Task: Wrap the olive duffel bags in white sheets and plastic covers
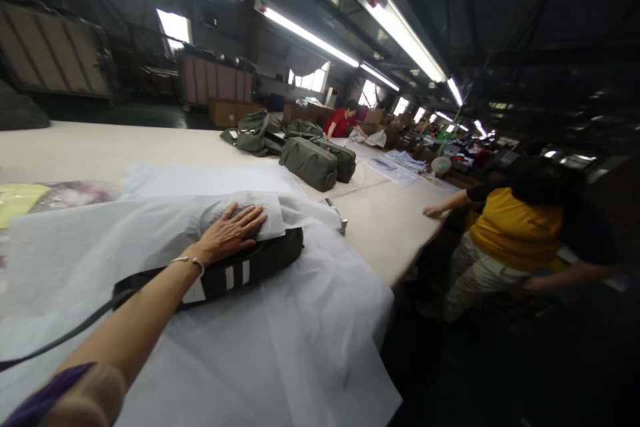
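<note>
Lying flat with its fingers loosely spread, the left grip (230,235) is wide open and clasps nothing, its palm down on a thin, translucent white sheet (273,217) that covers the top of a long, dark fabric bag (275,255). The right grip is out of view, so its state cannot be told. The bag, with two white stripes and a white label (196,291) on its side, rests on large, crumpled white sheets (300,347) spread over the near part of the pale worktop (400,227); they hang over its right edge. A flat black strap (75,330) trails from the bag's left end, and the forearm, with a silver bracelet (191,261), crosses in front of that end, hiding part of it. Toward the worktop's far edge stand two grey-green boxy fabric bags (307,163), just beside a heap of slack grey-green bags (257,135). A yellow sheet (20,203) lies near the left edge. At the right edge, a person in a yellow-and-black top (515,227) rests a hand on the worktop; farther back, a person in red (339,123) leans over it.
</note>
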A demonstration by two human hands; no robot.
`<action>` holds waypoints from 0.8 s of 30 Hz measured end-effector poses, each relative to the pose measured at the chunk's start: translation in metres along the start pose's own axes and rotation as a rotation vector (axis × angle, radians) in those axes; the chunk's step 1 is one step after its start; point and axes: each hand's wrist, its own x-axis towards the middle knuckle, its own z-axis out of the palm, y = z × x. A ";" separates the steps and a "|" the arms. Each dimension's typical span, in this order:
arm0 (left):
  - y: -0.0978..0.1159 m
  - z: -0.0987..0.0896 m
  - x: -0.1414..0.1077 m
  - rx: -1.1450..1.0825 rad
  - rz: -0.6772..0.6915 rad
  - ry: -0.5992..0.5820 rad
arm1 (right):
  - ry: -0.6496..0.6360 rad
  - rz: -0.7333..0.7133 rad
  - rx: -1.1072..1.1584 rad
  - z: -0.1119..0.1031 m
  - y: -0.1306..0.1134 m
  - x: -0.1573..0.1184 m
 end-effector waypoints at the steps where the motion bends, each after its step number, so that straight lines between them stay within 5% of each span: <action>1: 0.000 0.001 -0.001 0.008 -0.007 0.003 | -0.018 -0.009 -0.028 0.008 -0.016 0.010; 5: -0.001 0.010 -0.002 0.032 -0.032 0.028 | -0.075 -0.080 -0.118 0.040 -0.064 0.023; 11: 0.001 0.022 -0.006 0.012 -0.046 0.081 | -0.135 -0.276 -0.164 0.086 -0.099 -0.016; 16: 0.001 0.030 -0.007 -0.077 -0.046 0.094 | -0.192 -0.586 -0.030 0.190 -0.154 -0.037; 20: -0.003 0.032 -0.003 -0.205 -0.046 0.091 | -0.221 -0.591 0.020 0.270 -0.193 -0.018; 24: -0.008 0.019 -0.007 -0.382 -0.022 0.125 | -0.245 -0.543 -0.024 0.319 -0.216 0.025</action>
